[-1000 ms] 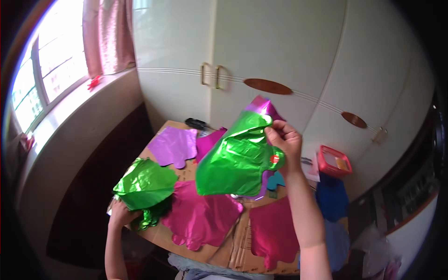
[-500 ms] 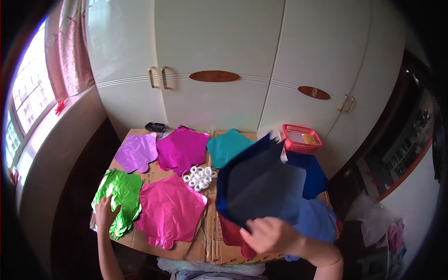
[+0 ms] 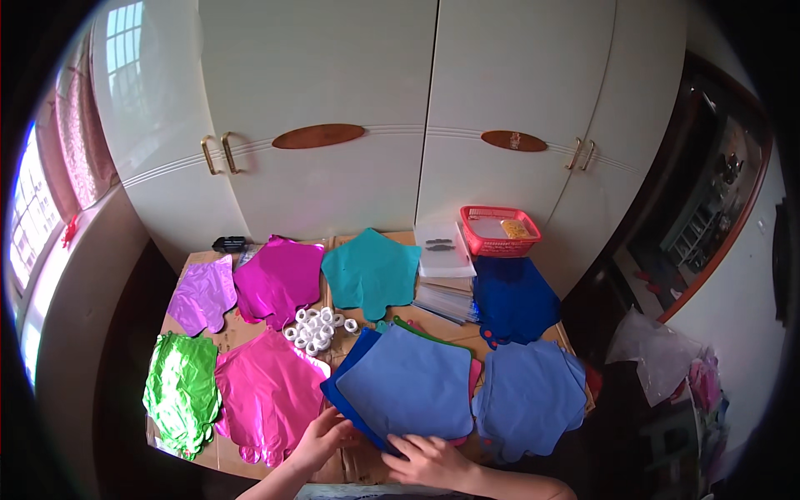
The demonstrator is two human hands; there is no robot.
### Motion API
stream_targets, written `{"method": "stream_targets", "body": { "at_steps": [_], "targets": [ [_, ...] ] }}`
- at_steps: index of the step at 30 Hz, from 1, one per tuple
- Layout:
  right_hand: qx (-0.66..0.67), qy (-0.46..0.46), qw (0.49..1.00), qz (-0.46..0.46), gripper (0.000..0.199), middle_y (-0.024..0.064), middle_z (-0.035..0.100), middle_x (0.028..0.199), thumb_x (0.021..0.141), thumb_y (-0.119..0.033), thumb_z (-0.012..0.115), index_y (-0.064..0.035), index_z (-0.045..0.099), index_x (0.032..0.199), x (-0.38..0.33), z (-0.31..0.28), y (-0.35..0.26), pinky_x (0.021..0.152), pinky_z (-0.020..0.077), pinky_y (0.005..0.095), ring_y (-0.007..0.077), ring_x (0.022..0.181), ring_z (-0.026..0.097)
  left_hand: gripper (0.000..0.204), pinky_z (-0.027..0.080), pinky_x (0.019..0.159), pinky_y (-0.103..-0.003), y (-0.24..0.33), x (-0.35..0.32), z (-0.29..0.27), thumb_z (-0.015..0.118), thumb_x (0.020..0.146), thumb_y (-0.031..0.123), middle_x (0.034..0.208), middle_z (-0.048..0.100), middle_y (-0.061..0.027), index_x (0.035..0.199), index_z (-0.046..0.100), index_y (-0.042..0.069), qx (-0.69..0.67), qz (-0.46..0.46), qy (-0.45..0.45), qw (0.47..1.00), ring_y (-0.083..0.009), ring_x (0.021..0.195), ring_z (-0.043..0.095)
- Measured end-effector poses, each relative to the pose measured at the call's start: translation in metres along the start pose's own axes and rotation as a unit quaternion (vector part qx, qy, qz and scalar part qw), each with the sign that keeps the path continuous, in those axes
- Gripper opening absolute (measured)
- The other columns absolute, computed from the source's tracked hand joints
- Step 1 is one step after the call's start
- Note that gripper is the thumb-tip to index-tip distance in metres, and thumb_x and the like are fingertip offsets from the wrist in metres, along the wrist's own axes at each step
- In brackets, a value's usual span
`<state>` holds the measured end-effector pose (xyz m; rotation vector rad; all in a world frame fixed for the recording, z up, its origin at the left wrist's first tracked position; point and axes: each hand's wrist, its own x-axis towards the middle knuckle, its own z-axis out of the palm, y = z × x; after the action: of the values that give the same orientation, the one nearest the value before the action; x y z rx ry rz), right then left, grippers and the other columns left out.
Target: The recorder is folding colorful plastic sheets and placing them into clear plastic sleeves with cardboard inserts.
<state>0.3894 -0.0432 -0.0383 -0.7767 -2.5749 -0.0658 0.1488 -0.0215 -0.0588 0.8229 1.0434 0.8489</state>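
Note:
A loose stack of flat, many-sided sheets lies in front of me. A blue-grey sheet [image 3: 407, 379] is on top, and a dark blue sheet [image 3: 346, 387] juts out beneath it on the left. Green and pink edges peek out at the upper right. My right hand [image 3: 429, 461] rests on the stack's lower edge with its fingers spread. At the lower left corner, my left hand [image 3: 323, 437] has its fingertips by the dark blue sheet, fingers apart. Close to my left hand lies a shiny pink foil sheet [image 3: 271, 396].
Around them lie a green foil pile [image 3: 179, 392], lilac foil [image 3: 204, 296], magenta foil [image 3: 279, 279], a teal sheet [image 3: 372, 271], a navy pile [image 3: 517, 300] and another blue-grey pile [image 3: 529, 396]. Small white rolls [image 3: 317, 329] sit mid-table. A red basket [image 3: 500, 243] stands at the back.
The dark sheets that my right hand held up now lie flat in the stack, blue-grey side up. My left hand has left the green foil and come to the stack. The view has shifted right.

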Motion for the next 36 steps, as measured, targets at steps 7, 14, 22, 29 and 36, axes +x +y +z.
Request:
{"method": "stream_targets", "body": {
  "at_steps": [7, 14, 22, 29, 36],
  "targets": [
    [0.13, 0.068, 0.947, 0.286, 0.041, 0.0179, 0.054, 0.123, 0.082, -0.022, 0.068, -0.0056, 0.057, 0.118, -0.028, -0.015, 0.1, 0.086, 0.051, 0.0377, 0.0315, 0.1, 0.061, 0.027, 0.056, 0.058, -0.032, 0.004, 0.02, -0.019, 0.05, 0.096, 0.014, 0.096, 0.06, -0.0126, 0.117, 0.044, -0.002, 0.134, 0.027, 0.071, 0.988, -0.0205, 0.076, 0.067],
    [0.133, -0.011, 0.893, 0.429, 0.049, 0.0182, 0.053, 0.121, 0.081, -0.02, 0.067, -0.0004, 0.05, 0.123, -0.042, -0.003, 0.168, 0.086, 0.0481, 0.0417, 0.0376, 0.104, 0.057, 0.014, 0.052, 0.051, -0.031, 0.039, 0.047, -0.007, 0.055, 0.09, 0.01, 0.067, 0.064, -0.0129, 0.094, 0.054, -0.003, 0.357, 0.069, 0.124, 0.923, -0.0198, 0.06, 0.067],
    [0.113, -0.027, 0.908, 0.403, 0.05, 0.0194, 0.057, 0.113, 0.079, -0.021, 0.07, -0.0007, 0.052, 0.121, -0.025, -0.004, 0.166, 0.085, 0.0475, 0.0396, 0.0358, 0.098, 0.06, 0.018, 0.051, 0.056, -0.034, 0.04, 0.074, -0.011, 0.061, 0.087, 0.013, 0.067, 0.064, -0.0149, 0.096, 0.055, -0.002, 0.445, 0.154, 0.107, 0.876, -0.0267, 0.062, 0.067],
    [0.24, -0.023, 0.867, 0.436, 0.049, 0.0202, 0.062, 0.11, 0.078, -0.018, 0.069, -0.0053, 0.051, 0.122, -0.017, -0.006, 0.177, 0.083, 0.0488, 0.0394, 0.0355, 0.099, 0.062, 0.034, 0.051, 0.063, -0.029, 0.019, -0.001, -0.012, 0.064, 0.088, 0.016, 0.078, 0.065, -0.0111, 0.114, 0.05, -0.001, 0.381, 0.105, 0.069, 0.916, -0.0191, 0.07, 0.065],
    [0.292, -0.09, 0.824, 0.477, 0.027, 0.0143, 0.067, 0.074, 0.079, -0.02, 0.069, -0.0001, 0.064, 0.097, -0.01, 0.0, 0.171, 0.061, 0.0487, 0.0331, 0.0216, 0.066, 0.066, 0.026, 0.05, 0.084, -0.028, -0.056, -0.07, 0.032, 0.051, 0.097, 0.014, 0.104, 0.065, -0.0113, 0.117, 0.055, -0.002, 0.063, -0.112, -0.186, 0.974, -0.0166, 0.1, 0.062]
  ]
}}
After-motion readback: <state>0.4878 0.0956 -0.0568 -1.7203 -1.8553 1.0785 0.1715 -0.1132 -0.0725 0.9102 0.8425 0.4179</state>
